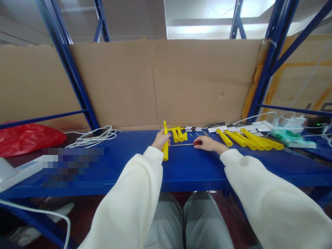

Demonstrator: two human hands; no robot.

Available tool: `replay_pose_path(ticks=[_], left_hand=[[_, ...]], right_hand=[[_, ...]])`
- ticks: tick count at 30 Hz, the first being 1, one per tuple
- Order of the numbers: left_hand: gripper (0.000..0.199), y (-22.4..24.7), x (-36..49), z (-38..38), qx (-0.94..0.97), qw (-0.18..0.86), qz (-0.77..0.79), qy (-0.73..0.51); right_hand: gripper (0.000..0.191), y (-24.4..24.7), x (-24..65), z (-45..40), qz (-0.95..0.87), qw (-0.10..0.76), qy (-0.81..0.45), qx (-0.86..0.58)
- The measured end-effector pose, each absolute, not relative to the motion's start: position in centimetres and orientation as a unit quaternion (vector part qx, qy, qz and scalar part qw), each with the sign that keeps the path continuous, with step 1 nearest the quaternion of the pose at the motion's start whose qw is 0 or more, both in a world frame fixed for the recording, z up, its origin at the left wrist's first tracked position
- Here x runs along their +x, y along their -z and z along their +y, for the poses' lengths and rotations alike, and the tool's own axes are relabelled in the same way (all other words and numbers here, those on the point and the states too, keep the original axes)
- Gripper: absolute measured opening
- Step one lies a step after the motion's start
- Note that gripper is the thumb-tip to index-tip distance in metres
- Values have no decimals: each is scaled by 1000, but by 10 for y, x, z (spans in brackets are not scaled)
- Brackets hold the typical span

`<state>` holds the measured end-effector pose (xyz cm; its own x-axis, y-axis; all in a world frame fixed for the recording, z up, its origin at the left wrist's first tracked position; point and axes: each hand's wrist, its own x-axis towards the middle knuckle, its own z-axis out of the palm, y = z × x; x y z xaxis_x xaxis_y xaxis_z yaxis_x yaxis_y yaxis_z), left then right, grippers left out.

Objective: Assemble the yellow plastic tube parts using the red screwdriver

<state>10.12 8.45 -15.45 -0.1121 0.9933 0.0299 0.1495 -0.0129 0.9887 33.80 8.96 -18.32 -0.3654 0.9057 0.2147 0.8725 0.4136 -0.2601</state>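
My left hand (159, 139) is closed around a yellow plastic tube (165, 154), which stands nearly upright with its narrow pointed end up. In my right hand (206, 143) is the dark red handle of a screwdriver (183, 144). Its thin metal shaft points left towards the tube, low over the blue tabletop (189, 166). Just beyond the shaft lie several short yellow tube pieces (176, 136). Several longer yellow tubes (241, 140) lie in a slanted row to the right of my right hand.
Black-and-white strips (193, 128) and small metal bits lie along the back, before a cardboard wall (197, 83). Coiled white cable (94, 137) and a red plastic bag (31, 138) are at left. A green-white packet (293, 137) lies right. Blue posts (75, 76) frame the bench.
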Motion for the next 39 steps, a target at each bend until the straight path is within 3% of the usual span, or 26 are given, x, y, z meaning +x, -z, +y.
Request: replay_pose_path(ticks=[9, 21, 29, 39], left_hand=[[13, 157, 98, 87, 508, 430, 554, -501], [9, 151, 54, 90, 546, 422, 587, -423], [11, 159, 52, 91, 631, 478, 536, -293], [17, 164, 51, 95, 626, 490, 535, -286]], right_hand=[[9, 177, 336, 80, -809, 152, -23, -567], [18, 175, 344, 86, -755, 276, 51, -593], [18, 180, 347, 88, -742, 248, 59, -619], [18, 183, 349, 90, -745, 226, 80, -622]])
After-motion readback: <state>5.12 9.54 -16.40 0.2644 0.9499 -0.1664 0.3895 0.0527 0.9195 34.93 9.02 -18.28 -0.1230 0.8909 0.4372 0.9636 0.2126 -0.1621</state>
